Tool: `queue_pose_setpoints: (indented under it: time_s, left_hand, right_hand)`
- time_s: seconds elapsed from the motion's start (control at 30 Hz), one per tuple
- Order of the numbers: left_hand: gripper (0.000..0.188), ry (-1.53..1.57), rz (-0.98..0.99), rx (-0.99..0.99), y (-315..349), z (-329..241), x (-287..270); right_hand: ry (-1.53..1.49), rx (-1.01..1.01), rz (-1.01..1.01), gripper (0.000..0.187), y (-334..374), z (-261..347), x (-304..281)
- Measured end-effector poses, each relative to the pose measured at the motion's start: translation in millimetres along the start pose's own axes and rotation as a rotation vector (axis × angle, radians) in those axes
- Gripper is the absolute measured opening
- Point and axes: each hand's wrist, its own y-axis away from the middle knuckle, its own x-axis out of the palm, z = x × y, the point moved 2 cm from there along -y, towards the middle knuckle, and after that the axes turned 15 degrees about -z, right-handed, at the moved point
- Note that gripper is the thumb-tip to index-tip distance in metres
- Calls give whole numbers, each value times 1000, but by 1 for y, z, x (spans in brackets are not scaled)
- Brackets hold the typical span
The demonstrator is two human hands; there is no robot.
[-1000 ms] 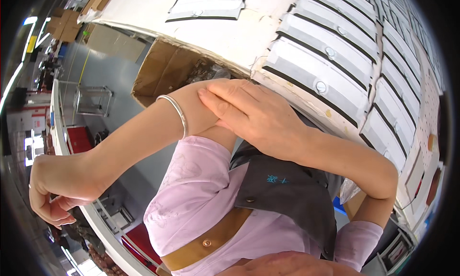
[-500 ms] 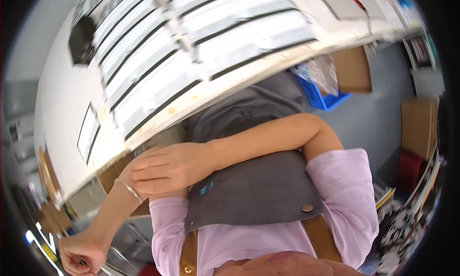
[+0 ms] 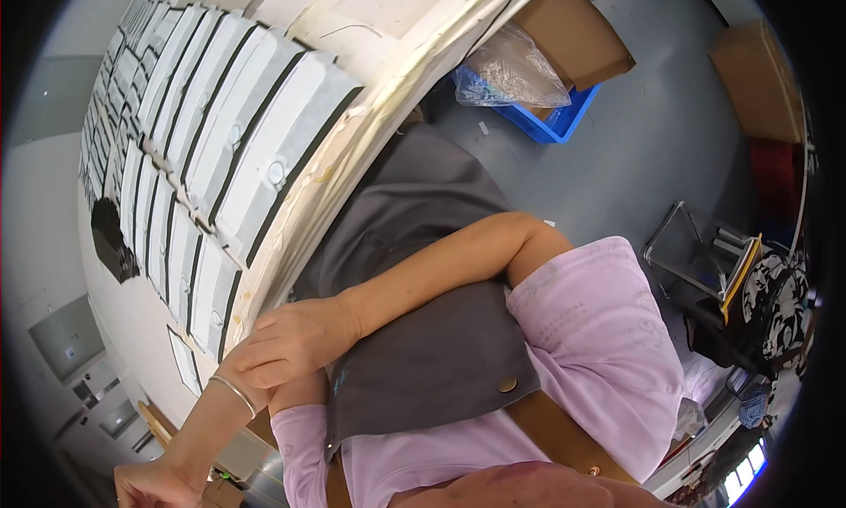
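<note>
My right hand (image 3: 300, 339) lies across my left forearm (image 3: 222, 392) near the elbow, its fingers bent together round the arm. A thin silver bangle (image 3: 233, 390) circles that forearm just beyond the fingers. At the lower left edge is my left hand (image 3: 160, 483), bent down at the knuckles. Its fingers run out of the picture, so whether it holds anything is hidden. Beyond both arms, rows of flat whitish strips (image 3: 278, 125) with black edges and round clear spots cover the pale worktable (image 3: 330, 169). Neither hand touches them.
A dark rounded piece (image 3: 113, 239) sits at the table's far left. Right of the table, a blue bin (image 3: 564, 125) holds a clear plastic bag (image 3: 520, 67) beside an open cardboard box (image 3: 577, 32). A metal-framed chair (image 3: 696, 248) and patterned cloth (image 3: 775, 296) are farther right.
The view has swung round: the table now lies farther left and steeper, with more floor showing at right. My right hand stays on my left forearm; my left hand has slipped partly out of view.
</note>
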Motion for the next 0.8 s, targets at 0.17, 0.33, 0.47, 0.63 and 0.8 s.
queue_pose_setpoints:
  time_s: [0.17, 0.33, 0.47, 0.63, 0.8]
  left_hand:
    - [23, -56, -117, -1, -16, 12, -9]
    - [24, -18, -228, -114, 7, 55, 2]
    - [21, 24, -247, -152, 20, 73, -2]
    - [18, 54, -315, -130, 30, 89, -6]
    - [21, 71, -373, -227, 32, 97, -13]
  right_hand:
    - [18, 54, 28, 20, 1, -3, -29]
    - [-53, 355, 149, 32, 8, -13, -48]
    - [-55, 353, 109, 39, 6, -10, -64]
    - [20, 169, 99, 37, 20, -15, -74]
    - [-21, 142, 24, 39, 22, -25, -75]
